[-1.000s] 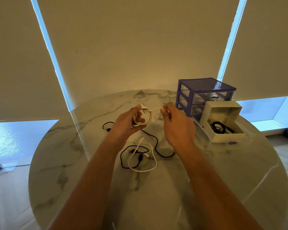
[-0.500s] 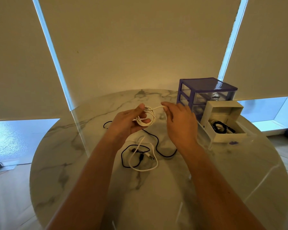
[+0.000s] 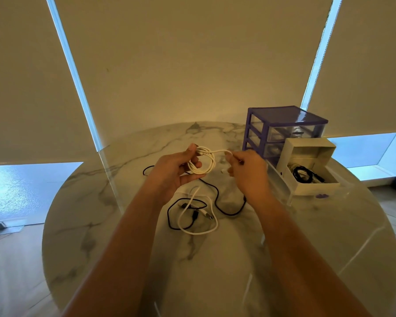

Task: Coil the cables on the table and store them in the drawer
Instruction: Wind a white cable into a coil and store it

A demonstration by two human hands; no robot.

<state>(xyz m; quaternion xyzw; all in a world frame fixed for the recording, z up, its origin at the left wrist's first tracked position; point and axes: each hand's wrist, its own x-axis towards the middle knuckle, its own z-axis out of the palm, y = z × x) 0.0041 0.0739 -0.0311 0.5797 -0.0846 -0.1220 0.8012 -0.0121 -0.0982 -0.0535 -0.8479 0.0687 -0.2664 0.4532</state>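
Your left hand (image 3: pixel 172 170) grips the coiled white cable (image 3: pixel 202 163), thumb on top, fingers curled under, held above the round marble table (image 3: pixel 101 213). Your right hand (image 3: pixel 246 171) pinches the coil's free end, pulled taut just beside it. Below, a loose white cable (image 3: pixel 198 217) and a loose black cable (image 3: pixel 224 205) lie tangled. The open white drawer (image 3: pixel 316 187) right of your hands holds a black coiled cable (image 3: pixel 303 174), in front of the purple plastic drawer unit (image 3: pixel 281 126).

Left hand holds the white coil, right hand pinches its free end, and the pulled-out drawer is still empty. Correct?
Not quite. The head view shows the pulled-out drawer already holds a coiled black cable. The rest stands: left hand holds the white coil, right hand pinches its free end.
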